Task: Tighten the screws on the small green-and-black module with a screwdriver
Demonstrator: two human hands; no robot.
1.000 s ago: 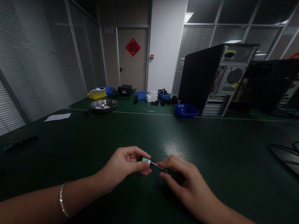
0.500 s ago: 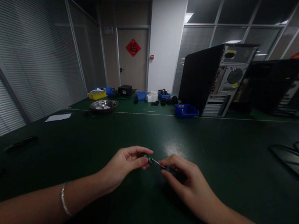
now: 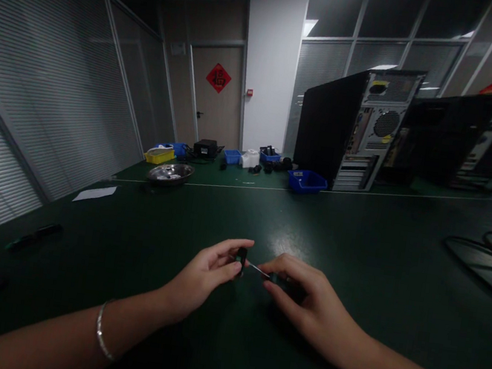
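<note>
Pinching a small dark block-shaped part point(image 3: 241, 255) between thumb and fingers, the left hand point(image 3: 206, 273) now holds it edge-on, its pale green face of a second ago turned out of view. The right hand point(image 3: 309, 306) grips a thin metal-tipped tool point(image 3: 257, 268), tip still touching the part, so the work seems to have shifted to another side. Both hover over the dark green table point(image 3: 357, 243); a round steel bowl point(image 3: 170, 172) and black computer tower point(image 3: 354, 129) stand well apart.

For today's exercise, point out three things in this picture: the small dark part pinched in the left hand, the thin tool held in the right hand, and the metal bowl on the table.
small dark part point(image 3: 242, 256), head view, on its dark body between the fingertips.
thin tool point(image 3: 256, 267), head view, on its bare metal shaft.
metal bowl point(image 3: 169, 173), head view, on its near rim.
</note>
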